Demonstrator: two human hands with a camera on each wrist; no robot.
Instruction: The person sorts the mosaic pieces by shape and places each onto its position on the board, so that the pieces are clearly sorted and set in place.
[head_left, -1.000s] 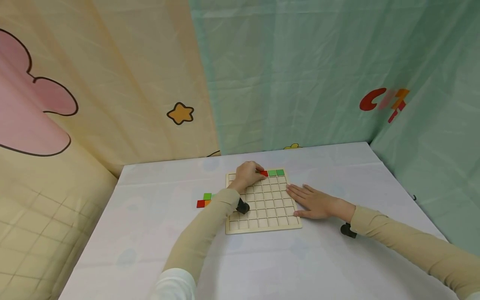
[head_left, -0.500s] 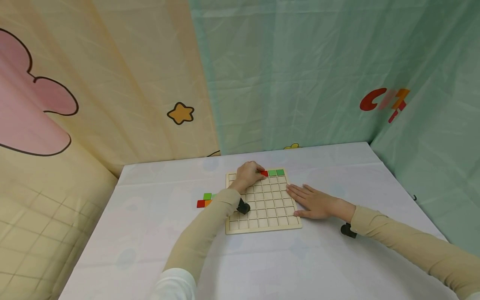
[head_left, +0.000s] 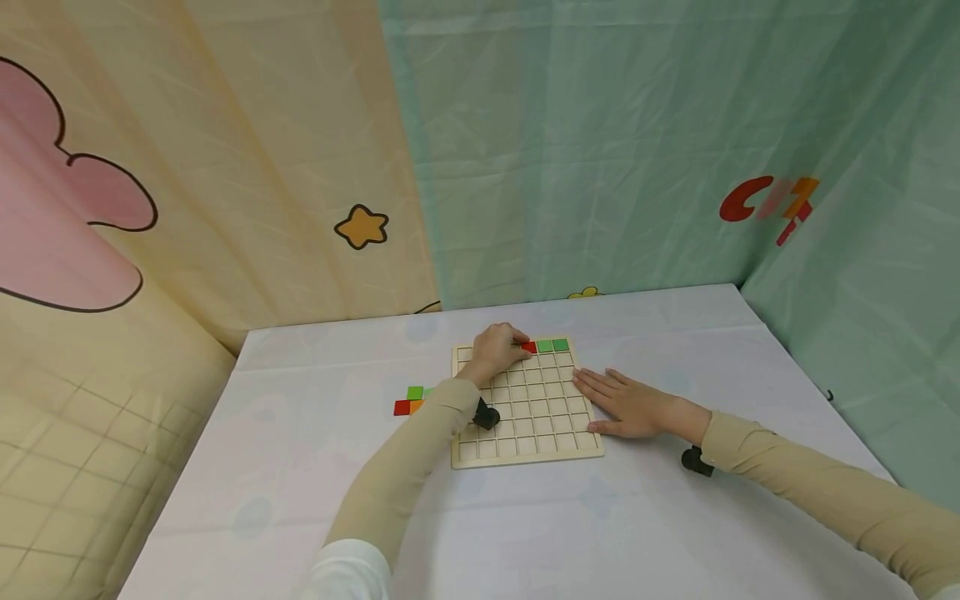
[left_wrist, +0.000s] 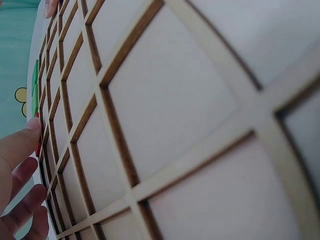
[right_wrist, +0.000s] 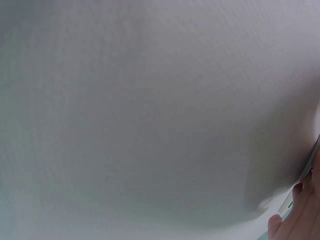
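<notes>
A pale wooden grid board (head_left: 527, 457) lies on the white table. My left hand (head_left: 493, 350) reaches over its far side, thumb and forefinger pinching a red square tile (head_left: 529, 347) in the far row. Two green square tiles (head_left: 552, 345) sit in line just right of the red one. In the left wrist view, my left thumb touches the red tile (left_wrist: 38, 150), and the other fingers are curled, partly cut off. My right hand (head_left: 628, 406) lies flat with straight fingers, fingertips touching the board's right edge. The right wrist view catches only part of my right hand (right_wrist: 300, 215).
Left of the board, several loose tiles lie together: a red tile (head_left: 402, 407), a green tile (head_left: 415, 392) and an orange tile (head_left: 416, 406), partly behind my left sleeve (head_left: 408, 467). Patterned curtains (head_left: 480, 167) stand behind the table (head_left: 315, 500).
</notes>
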